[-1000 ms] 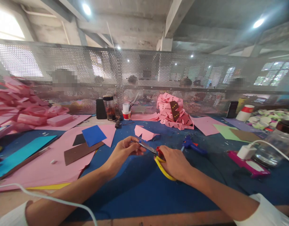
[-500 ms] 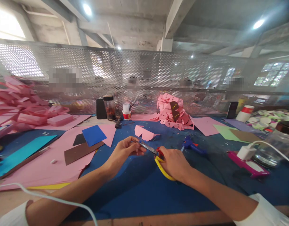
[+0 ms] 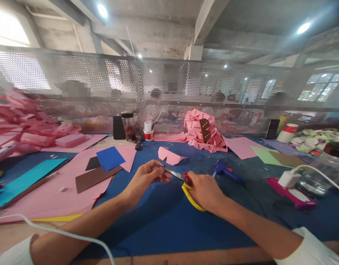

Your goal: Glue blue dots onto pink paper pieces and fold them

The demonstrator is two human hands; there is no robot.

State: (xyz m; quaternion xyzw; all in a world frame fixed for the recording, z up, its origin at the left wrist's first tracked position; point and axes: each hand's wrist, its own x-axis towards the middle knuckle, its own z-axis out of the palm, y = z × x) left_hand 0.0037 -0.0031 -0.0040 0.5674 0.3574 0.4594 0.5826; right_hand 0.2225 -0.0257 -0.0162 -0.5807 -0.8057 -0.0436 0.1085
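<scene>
My right hand (image 3: 205,191) is wrapped round the yellow-and-red handles of a pair of scissors (image 3: 185,185), whose blades point left and look close together. At the blade tips, the fingers of my left hand (image 3: 150,175) are pinched together; what they hold, if anything, is too small or hidden to make out. Just beyond the blades lies a folded pink paper piece (image 3: 172,157) on the blue table mat (image 3: 158,228). To the right of it rests a blue glue gun (image 3: 224,170).
Pink sheets (image 3: 56,195) with blue and brown paper cover the left side. Dotted pink paper pieces (image 3: 197,129) are heaped at the back, by a perforated metal screen (image 3: 169,81). A magenta power strip (image 3: 302,198) and a glass jar (image 3: 318,176) stand right. A white cable (image 3: 61,232) crosses my left forearm.
</scene>
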